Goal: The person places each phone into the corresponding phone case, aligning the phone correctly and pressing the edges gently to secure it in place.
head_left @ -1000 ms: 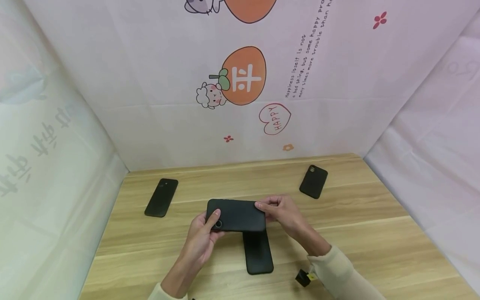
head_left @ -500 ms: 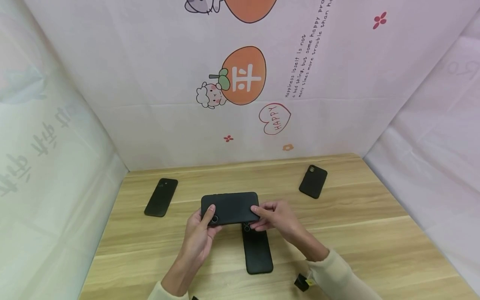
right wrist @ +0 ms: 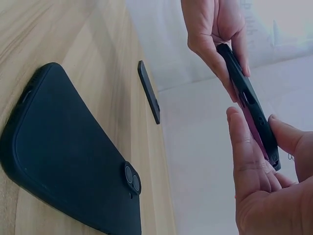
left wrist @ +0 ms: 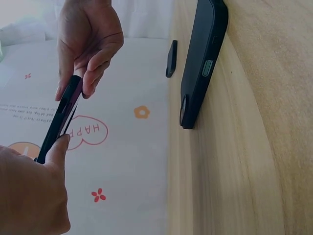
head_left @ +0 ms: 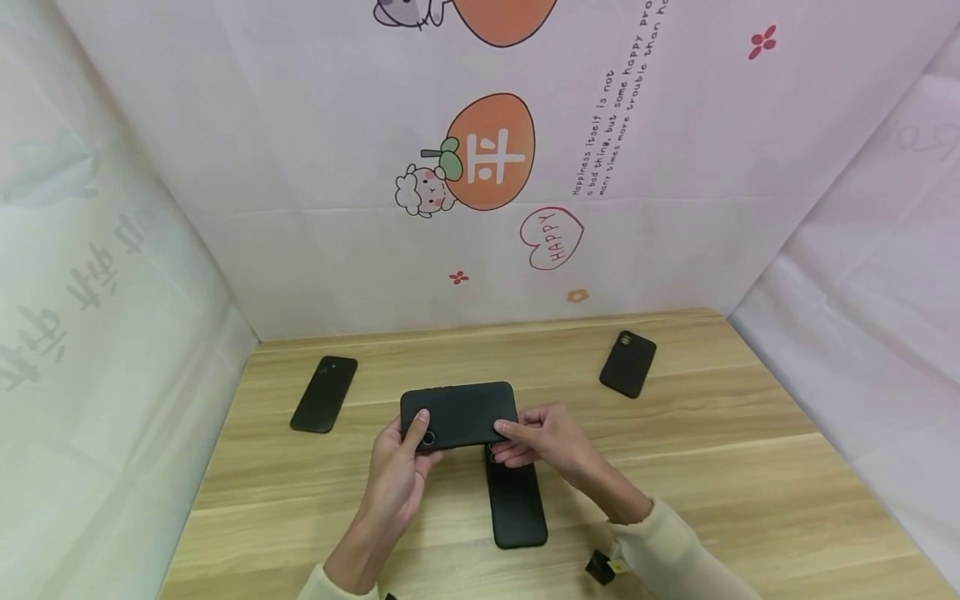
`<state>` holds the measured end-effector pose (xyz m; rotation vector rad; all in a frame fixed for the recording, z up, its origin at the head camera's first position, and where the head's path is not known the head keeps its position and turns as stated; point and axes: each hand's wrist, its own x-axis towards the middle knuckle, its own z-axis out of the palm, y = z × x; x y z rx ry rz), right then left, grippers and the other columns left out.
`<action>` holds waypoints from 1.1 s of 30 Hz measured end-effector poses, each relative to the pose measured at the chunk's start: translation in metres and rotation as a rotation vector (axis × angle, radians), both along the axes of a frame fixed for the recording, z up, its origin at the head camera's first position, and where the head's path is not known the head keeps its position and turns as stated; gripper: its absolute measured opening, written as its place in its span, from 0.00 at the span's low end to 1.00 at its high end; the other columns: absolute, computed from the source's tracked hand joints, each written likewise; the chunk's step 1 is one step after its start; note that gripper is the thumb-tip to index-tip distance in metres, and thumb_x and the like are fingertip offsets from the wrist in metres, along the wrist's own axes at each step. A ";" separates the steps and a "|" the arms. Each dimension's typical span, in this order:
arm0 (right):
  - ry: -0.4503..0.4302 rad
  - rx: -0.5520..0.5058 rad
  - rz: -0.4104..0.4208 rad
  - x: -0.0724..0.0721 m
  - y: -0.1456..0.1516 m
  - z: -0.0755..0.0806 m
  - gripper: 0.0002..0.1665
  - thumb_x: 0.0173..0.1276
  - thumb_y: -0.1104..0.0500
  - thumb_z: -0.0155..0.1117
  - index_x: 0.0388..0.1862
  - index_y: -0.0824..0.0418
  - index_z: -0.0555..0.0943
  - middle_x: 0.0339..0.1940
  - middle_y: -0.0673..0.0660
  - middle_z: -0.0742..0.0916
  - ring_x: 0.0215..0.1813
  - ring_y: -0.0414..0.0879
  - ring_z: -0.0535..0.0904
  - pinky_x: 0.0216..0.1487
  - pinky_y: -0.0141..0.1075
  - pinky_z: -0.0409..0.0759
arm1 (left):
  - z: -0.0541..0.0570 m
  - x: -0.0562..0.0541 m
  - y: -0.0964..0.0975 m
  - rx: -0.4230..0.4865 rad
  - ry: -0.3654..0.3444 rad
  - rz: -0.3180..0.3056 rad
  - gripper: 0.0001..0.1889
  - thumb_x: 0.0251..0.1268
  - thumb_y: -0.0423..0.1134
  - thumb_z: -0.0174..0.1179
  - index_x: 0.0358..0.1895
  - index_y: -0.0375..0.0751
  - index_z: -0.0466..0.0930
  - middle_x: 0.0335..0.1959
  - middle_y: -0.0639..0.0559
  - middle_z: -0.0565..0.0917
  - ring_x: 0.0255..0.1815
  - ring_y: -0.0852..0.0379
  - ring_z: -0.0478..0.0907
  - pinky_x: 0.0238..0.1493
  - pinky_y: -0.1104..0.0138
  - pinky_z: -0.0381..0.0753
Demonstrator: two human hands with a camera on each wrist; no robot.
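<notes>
In the head view a black phone case (head_left: pixel 459 415) is held crosswise above the wooden table, its camera cutout near the left end. My left hand (head_left: pixel 393 467) grips that end, thumb on the outer back. At the other end my right hand (head_left: pixel 551 442) pinches the lower right corner, thumb on top and fingers below. A purplish underside of the phone case (right wrist: pixel 254 128) shows in the right wrist view; whether a phone sits inside, I cannot tell. Below the hands lies another black cased phone (head_left: pixel 517 508), camera end partly hidden by my right fingers.
A black phone (head_left: pixel 324 395) lies back left on the table (head_left: pixel 262 483), and a smaller black phone case (head_left: pixel 628 364) lies back right. A small black block (head_left: pixel 600 567) is by the right sleeve. White printed cloth walls (head_left: pixel 337 208) stand behind and at both sides.
The held phone case has moved slightly left and up and tilted a little. My right hand has shifted from its upper right corner to its lower right corner.
</notes>
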<state>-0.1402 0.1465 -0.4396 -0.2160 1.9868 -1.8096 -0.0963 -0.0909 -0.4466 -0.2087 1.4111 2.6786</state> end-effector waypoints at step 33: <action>0.029 -0.039 0.068 -0.002 0.005 0.000 0.16 0.74 0.59 0.73 0.33 0.69 0.80 0.37 0.68 0.92 0.40 0.56 0.93 0.45 0.47 0.92 | -0.002 -0.006 -0.003 0.016 -0.031 0.004 0.26 0.88 0.35 0.47 0.77 0.21 0.57 0.75 0.29 0.67 0.72 0.42 0.76 0.65 0.54 0.82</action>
